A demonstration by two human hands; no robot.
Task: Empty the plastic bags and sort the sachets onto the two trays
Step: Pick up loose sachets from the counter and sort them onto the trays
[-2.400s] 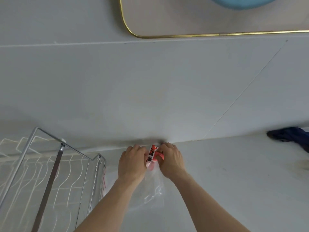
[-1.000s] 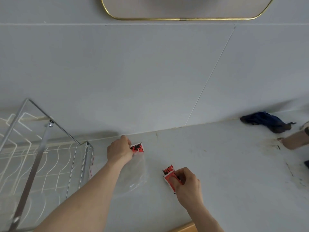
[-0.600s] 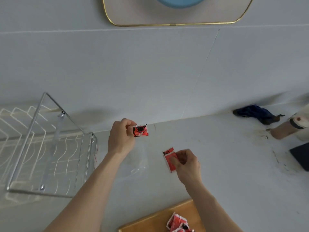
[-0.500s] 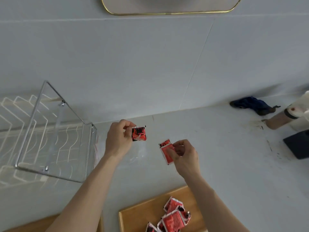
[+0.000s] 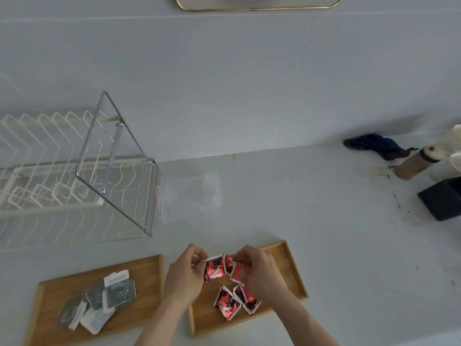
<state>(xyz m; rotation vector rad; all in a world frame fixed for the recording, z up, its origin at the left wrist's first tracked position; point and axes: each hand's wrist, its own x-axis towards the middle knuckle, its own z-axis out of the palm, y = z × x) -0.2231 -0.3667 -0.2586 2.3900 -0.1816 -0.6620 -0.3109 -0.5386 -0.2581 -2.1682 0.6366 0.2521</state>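
- The red sachets [image 5: 214,268] in hand sit just above the right tray [image 5: 295,270], one pinched by each hand, so they can be dropped with their own kind.
- The left hand [image 5: 185,273] grips a red sachet by its edge between thumb and fingertips; the right hand [image 5: 259,268] is closed on one or two more, the count being unclear.
- Below them a small heap of red sachets [image 5: 234,302] already lies on the right tray, which suits this colour's pile.
- The left tray [image 5: 147,268] holds grey and white sachets [image 5: 109,295], kept apart from the red ones, so the sorting is by type.
- The plastic bag [image 5: 194,193] lies flat and looks empty on the counter [image 5: 324,221], beyond the trays and beside the wire dish rack [image 5: 74,171], out of the way.
- Judged from this, the next step is letting go over the right tray.
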